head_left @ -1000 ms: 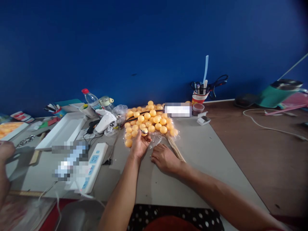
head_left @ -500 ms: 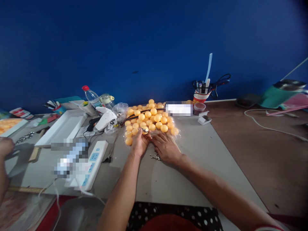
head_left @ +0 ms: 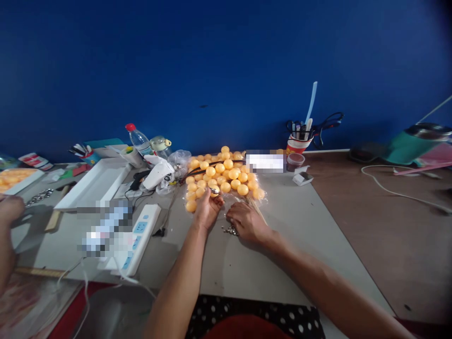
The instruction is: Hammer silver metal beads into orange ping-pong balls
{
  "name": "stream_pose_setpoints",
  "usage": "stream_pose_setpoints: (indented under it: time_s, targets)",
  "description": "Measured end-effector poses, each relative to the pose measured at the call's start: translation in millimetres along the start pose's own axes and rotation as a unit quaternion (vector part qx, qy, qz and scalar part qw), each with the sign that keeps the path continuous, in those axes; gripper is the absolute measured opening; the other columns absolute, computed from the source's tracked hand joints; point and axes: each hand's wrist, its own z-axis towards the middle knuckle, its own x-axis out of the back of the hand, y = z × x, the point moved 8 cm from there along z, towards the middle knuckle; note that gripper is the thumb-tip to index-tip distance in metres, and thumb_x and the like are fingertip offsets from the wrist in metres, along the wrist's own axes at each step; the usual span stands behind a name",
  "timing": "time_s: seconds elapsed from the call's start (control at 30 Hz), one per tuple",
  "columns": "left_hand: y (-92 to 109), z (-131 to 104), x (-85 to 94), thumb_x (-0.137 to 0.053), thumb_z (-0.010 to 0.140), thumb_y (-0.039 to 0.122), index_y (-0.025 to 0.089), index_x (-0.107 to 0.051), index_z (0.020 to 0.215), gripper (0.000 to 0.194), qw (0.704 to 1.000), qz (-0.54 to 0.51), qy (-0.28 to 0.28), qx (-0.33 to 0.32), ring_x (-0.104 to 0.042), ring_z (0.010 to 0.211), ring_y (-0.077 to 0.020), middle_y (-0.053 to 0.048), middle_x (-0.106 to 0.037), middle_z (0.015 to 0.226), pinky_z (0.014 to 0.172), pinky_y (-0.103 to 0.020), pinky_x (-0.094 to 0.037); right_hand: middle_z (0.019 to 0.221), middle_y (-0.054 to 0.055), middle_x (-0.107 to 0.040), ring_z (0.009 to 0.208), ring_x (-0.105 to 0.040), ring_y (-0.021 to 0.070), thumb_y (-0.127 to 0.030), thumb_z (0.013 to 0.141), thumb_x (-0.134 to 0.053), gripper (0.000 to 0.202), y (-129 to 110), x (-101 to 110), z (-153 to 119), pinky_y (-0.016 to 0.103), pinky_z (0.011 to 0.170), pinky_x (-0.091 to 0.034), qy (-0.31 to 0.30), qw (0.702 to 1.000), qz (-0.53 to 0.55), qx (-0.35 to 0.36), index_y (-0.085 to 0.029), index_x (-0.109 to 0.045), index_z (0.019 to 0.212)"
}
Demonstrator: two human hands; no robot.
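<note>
My left hand [head_left: 208, 209] is closed at the near edge of a heap of orange balls [head_left: 233, 174] lying on clear plastic. Thumb and fingers hold a small shiny metal piece [head_left: 214, 190] with a rounded, silvery surface. To its right, my right hand [head_left: 247, 220] is low over the table with its fingers curled in. Whether anything is between those fingertips is hidden. Beside that hand lies a small pile of shiny metal beads [head_left: 231, 230], partly covered by it. Thin pale sticks [head_left: 257, 209] stick out behind the right hand.
A white power strip [head_left: 141, 235] and a white tray [head_left: 95, 183] lie to the left. Behind are a red-capped bottle [head_left: 137, 139], a cup of pens [head_left: 298, 141] and a small tub [head_left: 294, 161]. Another person's hand [head_left: 10, 209] is at the far left.
My right hand has drawn slightly away from the left, its fingers now more curled. My left hand keeps the metal piece. The whole view has shifted a little.
</note>
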Motion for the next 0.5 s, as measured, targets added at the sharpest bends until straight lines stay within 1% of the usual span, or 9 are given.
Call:
stream_pose_setpoints:
  time_s: [0.1, 0.17, 0.23, 0.33, 0.4, 0.5]
  targets:
    - [0, 0, -0.8, -0.066, 0.088, 0.040, 0.014, -0.062, 0.086, 0.026, 1.000, 0.003, 0.001, 0.006, -0.059, 0.057, -0.0106, -0.005, -0.067, 0.074, 0.056, -0.023, -0.053, 0.088, 0.009, -0.071, 0.088, -0.063, 0.0216, -0.009, 0.087, -0.052, 0.020, 6, 12, 1, 0.036, 0.083, -0.049, 0.042, 0.998, 0.049, -0.026, -0.017, -0.070, 0.088]
    - [0, 0, -0.9, -0.066, 0.088, 0.040, 0.014, -0.062, 0.085, 0.027, 1.000, 0.005, 0.003, 0.008, -0.060, 0.057, -0.0107, -0.005, -0.067, 0.074, 0.056, -0.022, -0.052, 0.086, 0.008, -0.071, 0.083, -0.064, 0.0200, -0.011, 0.087, -0.051, 0.020, 13, 15, 1, 0.033, 0.078, -0.049, 0.035, 0.995, 0.067, -0.057, -0.017, -0.070, 0.084]
    - [1, 1, -0.5, -0.066, 0.089, 0.039, 0.013, -0.062, 0.085, 0.026, 1.000, 0.006, 0.006, 0.006, -0.059, 0.057, -0.0107, -0.006, -0.067, 0.074, 0.056, -0.022, -0.052, 0.079, 0.006, -0.070, 0.076, -0.062, 0.0178, -0.010, 0.085, -0.051, 0.020, 15, 12, 2, 0.029, 0.072, -0.047, -0.014, 0.996, 0.055, -0.074, -0.017, -0.069, 0.077]
    - [0, 2, 0.5, -0.064, 0.090, 0.039, 0.014, -0.062, 0.084, 0.026, 1.000, 0.009, 0.013, 0.005, -0.059, 0.056, -0.0106, -0.006, -0.068, 0.075, 0.055, -0.022, -0.052, 0.073, 0.005, -0.068, 0.071, -0.060, 0.0171, -0.008, 0.080, -0.053, 0.019, 10, 6, 1, 0.029, 0.071, -0.044, -0.098, 0.994, -0.016, -0.052, -0.016, -0.068, 0.070]
    - [0, 2, 1.0, -0.064, 0.090, 0.040, 0.014, -0.061, 0.085, 0.026, 1.000, 0.009, 0.016, 0.004, -0.059, 0.056, -0.0107, -0.006, -0.067, 0.075, 0.055, -0.022, -0.052, 0.075, 0.006, -0.070, 0.074, -0.060, 0.0182, -0.009, 0.079, -0.055, 0.017, 4, 4, 1, 0.030, 0.074, -0.043, -0.127, 0.990, -0.059, -0.035, -0.016, -0.069, 0.072]
    - [0, 3, 1.2, -0.064, 0.090, 0.040, 0.014, -0.062, 0.086, 0.026, 1.000, 0.008, 0.014, 0.004, -0.059, 0.057, -0.0109, -0.007, -0.067, 0.075, 0.055, -0.022, -0.051, 0.083, 0.007, -0.072, 0.081, -0.061, 0.0196, -0.011, 0.082, -0.055, 0.018, 1, 1, 2, 0.031, 0.079, -0.042, -0.147, 0.985, -0.085, -0.028, -0.015, -0.072, 0.081]
